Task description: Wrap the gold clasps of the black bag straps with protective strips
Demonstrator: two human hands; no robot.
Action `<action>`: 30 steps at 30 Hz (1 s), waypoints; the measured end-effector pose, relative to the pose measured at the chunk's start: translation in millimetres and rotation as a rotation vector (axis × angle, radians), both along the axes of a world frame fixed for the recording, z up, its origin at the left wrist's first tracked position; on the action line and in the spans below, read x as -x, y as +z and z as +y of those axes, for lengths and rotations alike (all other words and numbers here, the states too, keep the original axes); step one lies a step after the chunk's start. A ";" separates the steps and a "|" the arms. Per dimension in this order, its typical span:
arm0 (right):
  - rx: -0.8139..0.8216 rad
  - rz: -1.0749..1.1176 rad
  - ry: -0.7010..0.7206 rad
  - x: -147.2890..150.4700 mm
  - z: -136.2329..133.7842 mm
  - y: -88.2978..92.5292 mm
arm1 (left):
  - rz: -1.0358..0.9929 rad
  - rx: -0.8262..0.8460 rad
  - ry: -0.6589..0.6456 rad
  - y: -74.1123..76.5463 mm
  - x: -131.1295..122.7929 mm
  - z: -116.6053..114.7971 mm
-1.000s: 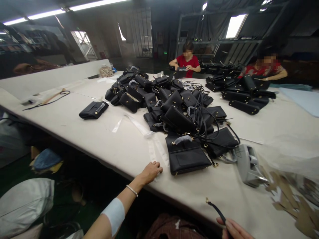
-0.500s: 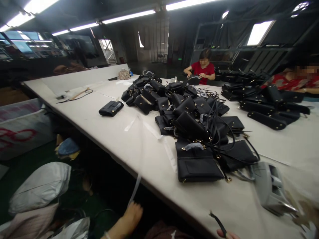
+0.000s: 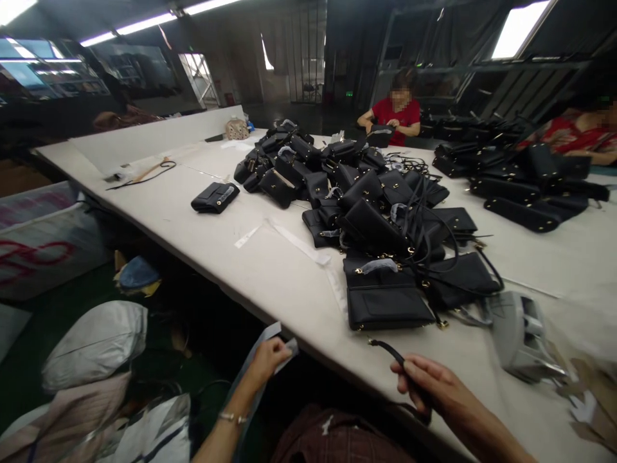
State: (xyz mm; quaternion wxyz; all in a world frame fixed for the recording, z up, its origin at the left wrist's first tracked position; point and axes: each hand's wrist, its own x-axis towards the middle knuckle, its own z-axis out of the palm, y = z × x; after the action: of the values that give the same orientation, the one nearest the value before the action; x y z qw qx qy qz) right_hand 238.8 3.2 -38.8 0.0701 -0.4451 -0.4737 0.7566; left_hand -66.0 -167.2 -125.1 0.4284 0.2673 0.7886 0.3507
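Note:
My left hand (image 3: 268, 361) is closed on a translucent whitish strip (image 3: 272, 332), just off the table's near edge. Between the thumb and fingers of my right hand (image 3: 427, 384) is a black strap (image 3: 389, 350) with a small metal piece at its tip, over the edge of the table (image 3: 308, 296). Beyond that hand a black bag (image 3: 388, 301) with a wrapped handle lies flat, at the front of a big heap of black bags (image 3: 366, 225).
A grey tape dispenser (image 3: 518, 334) stands at the right. One black bag (image 3: 214, 197) lies apart at the left. More bags (image 3: 525, 186) are piled at the right. Two people in red sit across the table. Silvery covered items (image 3: 96, 344) are at lower left.
My right hand has come further into view with the black strap. My left hand has moved slightly up and right, and the long strip that stretched over the table is now bunched near it.

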 end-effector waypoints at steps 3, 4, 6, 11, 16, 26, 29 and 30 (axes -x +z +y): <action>-0.042 0.038 0.138 2.8 15.3 42.2 | -0.102 -0.136 -0.034 24.2 -4.8 51.0; -0.052 0.046 0.164 1.4 18.4 55.6 | -0.171 -0.196 -0.051 35.3 -9.6 65.5; -0.060 0.052 0.197 -2.7 21.5 80.5 | -0.351 -0.316 -0.074 57.4 -23.5 86.1; -0.057 0.044 0.243 -8.8 19.4 126.9 | -0.680 -0.468 -0.106 80.0 -57.2 101.7; -0.019 -0.012 0.240 -13.4 12.8 146.9 | -0.799 -0.466 -0.181 63.0 -70.8 107.2; 0.155 0.063 0.166 -15.3 6.0 142.9 | -0.947 -0.470 -0.196 53.0 -82.8 112.4; 0.095 0.072 0.159 -11.3 8.3 140.1 | -0.843 -0.582 -0.268 76.8 -83.7 110.5; 0.071 0.070 0.154 -9.5 9.4 139.5 | -0.740 -0.611 -0.311 86.9 -84.4 109.2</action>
State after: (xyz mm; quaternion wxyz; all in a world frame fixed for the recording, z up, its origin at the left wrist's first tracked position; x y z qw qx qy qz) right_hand 248.4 12.5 100.7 0.0125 -0.3827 -0.4769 0.7912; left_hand 18.5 -58.0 -38.2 0.6288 0.3524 0.3960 0.5688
